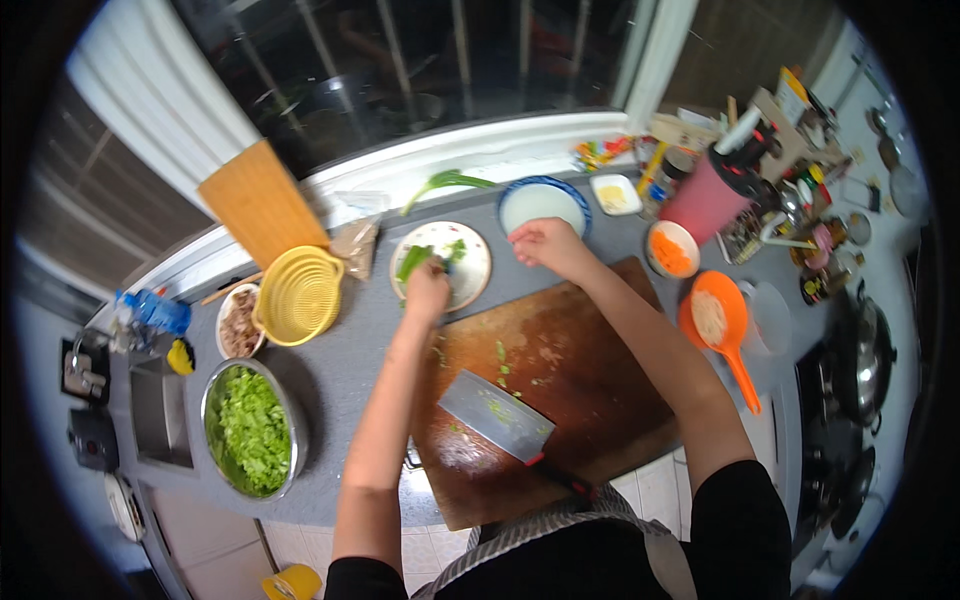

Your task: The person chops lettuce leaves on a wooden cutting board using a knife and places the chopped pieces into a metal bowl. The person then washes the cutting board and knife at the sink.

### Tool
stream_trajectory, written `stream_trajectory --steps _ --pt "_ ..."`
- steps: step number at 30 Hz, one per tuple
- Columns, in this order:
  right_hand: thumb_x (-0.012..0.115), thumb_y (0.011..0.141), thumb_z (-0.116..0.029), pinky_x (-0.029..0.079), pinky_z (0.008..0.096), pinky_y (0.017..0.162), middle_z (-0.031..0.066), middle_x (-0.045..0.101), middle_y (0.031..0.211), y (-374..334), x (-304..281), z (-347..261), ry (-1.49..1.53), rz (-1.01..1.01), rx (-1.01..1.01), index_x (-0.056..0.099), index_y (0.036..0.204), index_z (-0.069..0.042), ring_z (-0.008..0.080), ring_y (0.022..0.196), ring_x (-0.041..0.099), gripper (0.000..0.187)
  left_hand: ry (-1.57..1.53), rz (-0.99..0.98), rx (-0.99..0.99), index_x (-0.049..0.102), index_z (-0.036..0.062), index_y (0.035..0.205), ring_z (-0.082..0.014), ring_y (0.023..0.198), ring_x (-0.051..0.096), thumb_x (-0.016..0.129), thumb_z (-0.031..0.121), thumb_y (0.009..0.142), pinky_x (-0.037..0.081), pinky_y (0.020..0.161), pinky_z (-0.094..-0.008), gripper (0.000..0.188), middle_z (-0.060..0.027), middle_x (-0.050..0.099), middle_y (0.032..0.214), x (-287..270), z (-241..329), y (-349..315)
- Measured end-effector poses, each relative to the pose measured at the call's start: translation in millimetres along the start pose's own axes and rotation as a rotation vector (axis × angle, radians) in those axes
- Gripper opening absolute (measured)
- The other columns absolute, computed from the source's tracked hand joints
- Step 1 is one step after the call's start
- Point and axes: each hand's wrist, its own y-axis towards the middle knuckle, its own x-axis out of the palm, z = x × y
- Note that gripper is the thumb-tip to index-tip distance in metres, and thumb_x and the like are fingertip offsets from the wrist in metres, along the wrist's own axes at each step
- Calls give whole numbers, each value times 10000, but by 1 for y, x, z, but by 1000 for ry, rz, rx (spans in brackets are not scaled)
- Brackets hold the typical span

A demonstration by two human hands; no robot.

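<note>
My left hand (428,288) is over a white plate (472,287) with a patterned rim, its fingers closed in among cut greens (413,262); its fingertips are partly hidden. My right hand (550,247) hovers by the near edge of a blue-rimmed bowl (543,203) of cloudy pale liquid. Its fingers are loosely bent and a little apart, and nothing shows in them. Below both hands lies a dark wooden cutting board (600,400) strewn with green scraps. A cleaver (497,415) rests flat on it, handle toward me.
At left are a metal bowl of chopped lettuce (250,430), a yellow basket (300,297), a bowl of meat (240,322) and a sink (160,415). At right stand a bowl of diced carrot (670,250), an orange strainer (715,315), a pink knife block (708,197) and a stove (830,400).
</note>
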Motion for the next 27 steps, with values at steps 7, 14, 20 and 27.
stream_trajectory --steps 7,14,20,27 --pt "712 770 -157 497 270 769 70 651 901 -238 -96 6 -572 233 328 602 1145 -46 139 837 608 406 199 3 -152 527 -131 1165 -420 1094 556 515 159 772 425 947 -401 489 -320 576 1131 46 11 73" --pt "779 653 -177 425 422 923 179 409 1196 -277 -81 74 -813 392 400 455 1296 -140 376 1068 459 721 260 82 -381 506 40 1296 -367 1122 548 469 263 817 404 966 -398 529 -254 532 1257 66 -27 125" --pt "708 645 -13 463 417 855 170 425 1084 -244 -80 94 -719 294 269 527 1097 -124 372 983 505 499 -108 113 -147 485 -2 1293 -274 1060 560 495 74 760 423 906 -328 539 -216 554 1200 46 75 42" --pt "679 660 -8 466 447 685 145 467 952 -212 -55 85 -801 293 250 519 777 -57 361 771 553 204 -420 41 -72 492 -26 1248 -213 1127 500 483 6 818 380 956 -305 432 -125 546 1198 -19 50 -48"
